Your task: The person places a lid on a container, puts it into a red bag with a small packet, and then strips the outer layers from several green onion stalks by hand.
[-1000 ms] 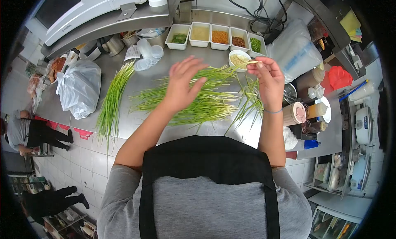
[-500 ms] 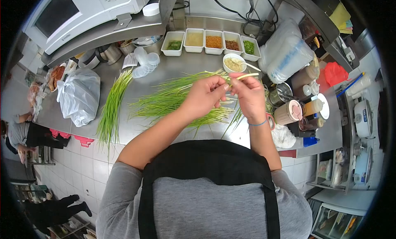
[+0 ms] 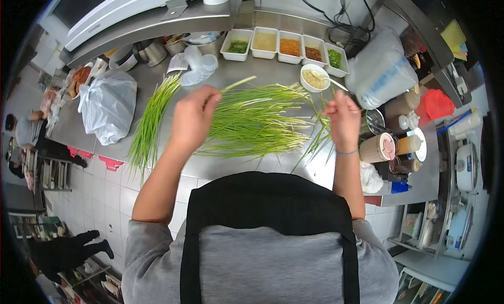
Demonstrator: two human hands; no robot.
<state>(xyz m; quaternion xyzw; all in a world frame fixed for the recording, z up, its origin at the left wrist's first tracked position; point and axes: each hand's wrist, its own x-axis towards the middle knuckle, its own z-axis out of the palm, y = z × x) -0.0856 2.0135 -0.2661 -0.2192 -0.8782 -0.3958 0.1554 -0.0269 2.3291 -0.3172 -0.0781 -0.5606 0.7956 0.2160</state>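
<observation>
My left hand (image 3: 194, 115) is closed in a pinch on a green stalk (image 3: 239, 83), whose pale end points up and right. It hovers between the left bundle of green stalks (image 3: 156, 123) and the wide pile of stalks (image 3: 257, 123). On the right, my right hand (image 3: 344, 117) has its fingers curled together beside thin loose greens (image 3: 318, 136); what it pinches, if anything, is too small to name. The white bowl (image 3: 314, 79) with a spoon stands just beyond that hand.
Several white trays (image 3: 264, 42) of chopped food line the back. Left are a white plastic bag (image 3: 109, 107) and clear lids (image 3: 199, 70). Bottles and cups (image 3: 378, 148) crowd the right, below a large plastic bag (image 3: 380, 70). Other people (image 3: 31, 133) stand far left.
My hands have moved apart. The left went left with the stalk and the right shifted right, away from it. The view has shifted slightly.
</observation>
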